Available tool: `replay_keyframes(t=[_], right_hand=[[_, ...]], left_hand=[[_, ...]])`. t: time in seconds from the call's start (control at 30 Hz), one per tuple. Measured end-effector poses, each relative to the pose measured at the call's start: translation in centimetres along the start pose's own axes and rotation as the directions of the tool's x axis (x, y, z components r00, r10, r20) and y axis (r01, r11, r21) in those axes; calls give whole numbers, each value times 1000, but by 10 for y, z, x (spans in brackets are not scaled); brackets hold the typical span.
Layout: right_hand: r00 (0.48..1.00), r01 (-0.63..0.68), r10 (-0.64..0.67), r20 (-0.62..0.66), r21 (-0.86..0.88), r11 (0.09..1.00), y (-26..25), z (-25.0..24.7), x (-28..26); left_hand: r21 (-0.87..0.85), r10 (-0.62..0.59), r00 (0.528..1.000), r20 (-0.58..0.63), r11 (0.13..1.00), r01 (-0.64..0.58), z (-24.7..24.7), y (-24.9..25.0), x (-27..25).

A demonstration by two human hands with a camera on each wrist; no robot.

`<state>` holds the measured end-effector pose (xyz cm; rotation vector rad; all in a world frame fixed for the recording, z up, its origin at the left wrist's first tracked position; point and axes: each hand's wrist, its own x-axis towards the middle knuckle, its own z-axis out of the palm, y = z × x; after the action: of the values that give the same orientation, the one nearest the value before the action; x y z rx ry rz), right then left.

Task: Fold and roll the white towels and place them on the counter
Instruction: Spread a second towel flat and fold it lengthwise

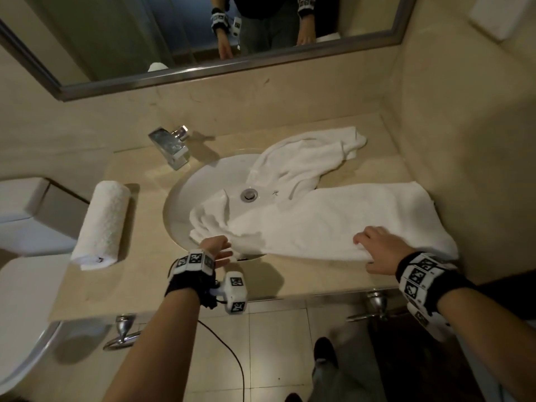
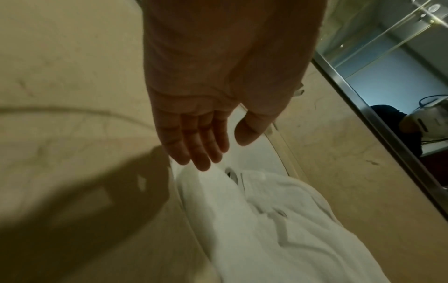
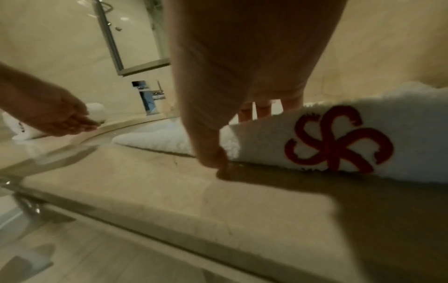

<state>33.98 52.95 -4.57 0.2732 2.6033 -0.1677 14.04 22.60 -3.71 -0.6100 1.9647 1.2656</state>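
A white towel (image 1: pixel 333 219) lies spread along the right of the beige counter (image 1: pixel 319 274), its left end sagging into the sink (image 1: pixel 179 204). My right hand (image 1: pixel 374 250) grips its near edge, fingers on top and thumb at the counter. In the right wrist view that hand (image 3: pixel 237 137) holds the edge raised, and the towel (image 3: pixel 412 124) shows a red logo (image 3: pixel 339 139). My left hand (image 1: pixel 220 249) hovers open at the sink's front rim, just off the towel's left end. In the left wrist view its (image 2: pixel 218 149) fingers are straight above the towel (image 2: pixel 278 229). A rolled towel (image 1: pixel 101 221) lies on the counter's left.
A second white towel (image 1: pixel 307 158) lies crumpled behind, half in the sink. The chrome faucet (image 1: pixel 171 146) stands at the back left of the basin. A mirror (image 1: pixel 203 39) hangs above, a wall closes the right side, and a toilet (image 1: pixel 23 216) stands to the left.
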Motion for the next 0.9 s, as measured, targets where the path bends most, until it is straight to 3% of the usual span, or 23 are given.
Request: replay_keyframes(t=[0.13,0.27,0.43,0.53,0.63,0.67,0.7,0.73,0.77,0.83,0.9], right_hand=[[999,-29,25,-36,-113,993,-13,-7,-3],[998,-53,55,33,-72,996,-14,-11,-8],[990,-64,63,129,0,998,-13,-18,-19],[985,-61,65,157,-31,998,-11,-17,-25],[981,-62,69,179,-44,997,-7,-13,-29],[981,-62,68,181,-42,997,-6,-12,-30],[981,-61,68,183,-41,997,-5,-10,-31],[980,-59,66,186,-43,997,-4,-9,-32],[980,-55,64,188,-50,997,-4,-7,-33],[979,-57,66,195,-49,997,-1,-6,-33],[978,-58,66,198,-44,997,0,-6,-32]], left_hand=[[-15,-94,985,144,995,97,36,-3,-14],[33,-213,936,281,977,213,64,-10,-25],[-137,-194,914,357,957,257,86,-9,-23],[-190,-103,939,328,967,172,90,-8,-15],[77,28,967,253,996,-49,86,-6,-23],[323,78,968,240,933,-156,82,-4,-24],[588,165,960,226,763,-269,76,-2,-28],[768,253,934,253,534,-353,70,-3,-27],[838,267,925,272,407,-364,65,-3,-22],[882,239,926,292,307,-357,62,1,-8],[899,213,934,288,277,-340,65,7,-1]])
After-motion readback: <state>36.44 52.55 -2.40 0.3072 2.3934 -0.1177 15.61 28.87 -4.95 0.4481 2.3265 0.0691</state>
